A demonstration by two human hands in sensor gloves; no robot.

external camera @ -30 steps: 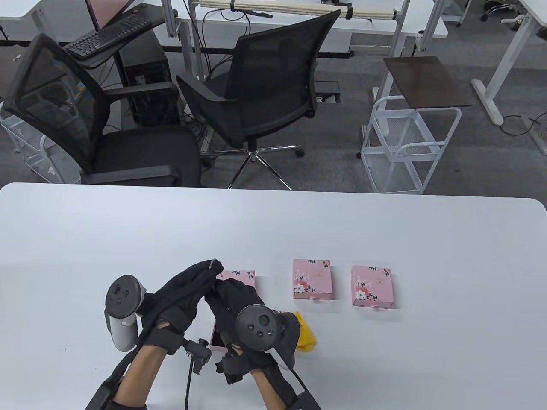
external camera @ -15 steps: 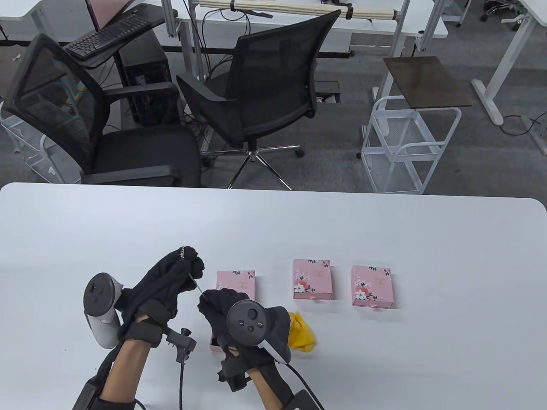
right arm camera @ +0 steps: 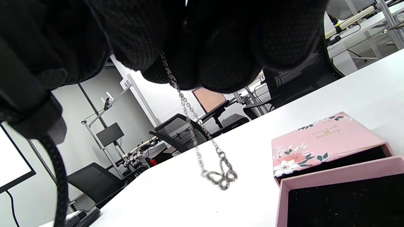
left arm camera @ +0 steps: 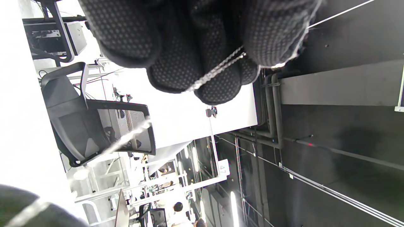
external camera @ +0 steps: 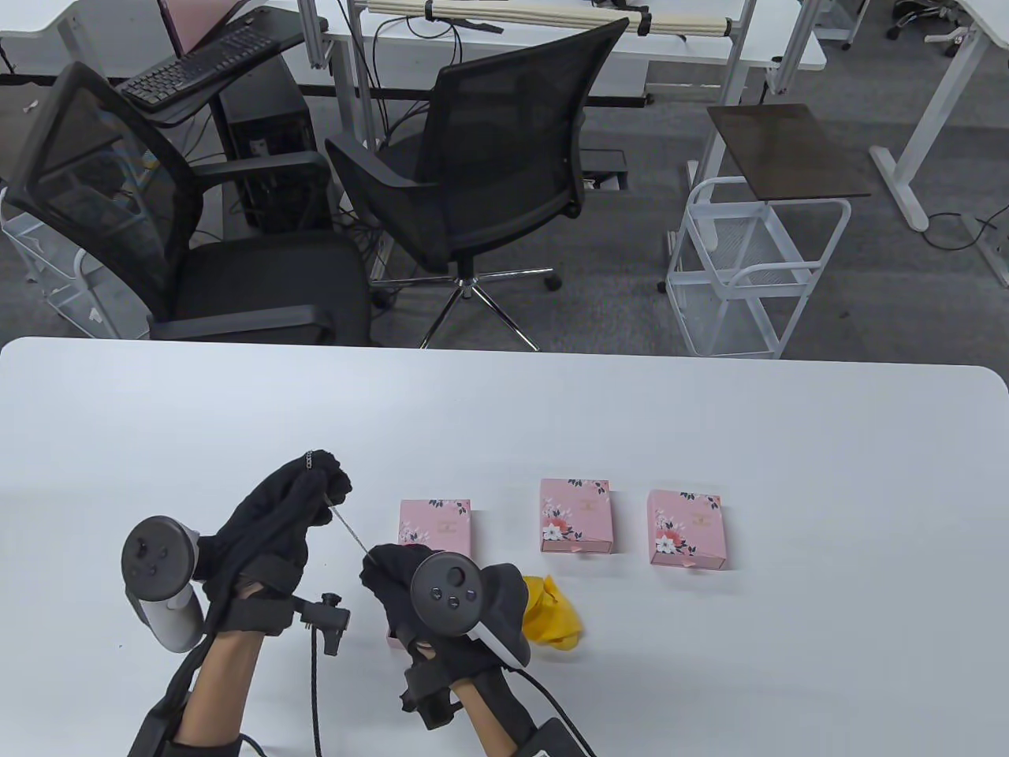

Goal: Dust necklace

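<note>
Necklace: silver chain stretched taut between both hands, butterfly pendant dangling.
Left hand: fingers pinch one end.
Right hand: pinches the other.
Box: open beneath right hand, printed "Unique Beauty".
Room: bare tabletop beyond.

Office, mesh chairs, keyboard, rows of white desks

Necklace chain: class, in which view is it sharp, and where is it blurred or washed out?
Right wrist view: necklace chain and butterfly pendant crisp. Left wrist view: chain sharp across the left hand, its hanging part blurred against the overexposed table. Table view: only a thin line.
</note>
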